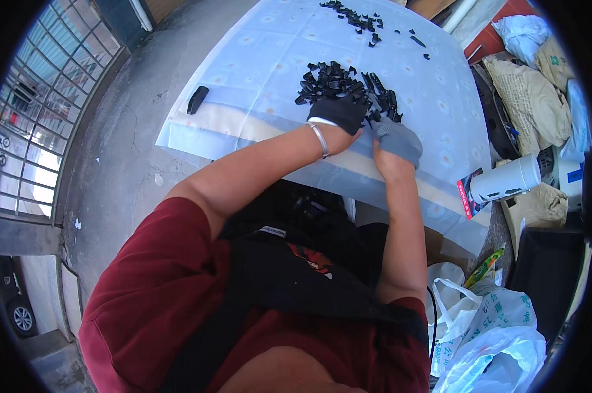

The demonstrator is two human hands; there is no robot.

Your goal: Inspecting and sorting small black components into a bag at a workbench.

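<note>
Both my hands work close together at the near edge of a heap of small black plastic pieces (332, 80). My left hand (340, 114), in a black glove, is curled, its fingertips hidden against the heap, and what it holds cannot be made out. Beside it my right hand (400, 140), in a grey glove, bends inward with its fingers closed on a small black plastic piece (373, 119). Longer black plastic pieces (380, 93) lie just beyond the right hand.
A pale flowered cover (263, 72) spreads over the table. More black pieces (358, 18) are scattered at its far side. A black oblong object (197, 100) lies at the left edge. At right are a white cylinder (505, 180), sacks (528, 98) and plastic bags (492, 354).
</note>
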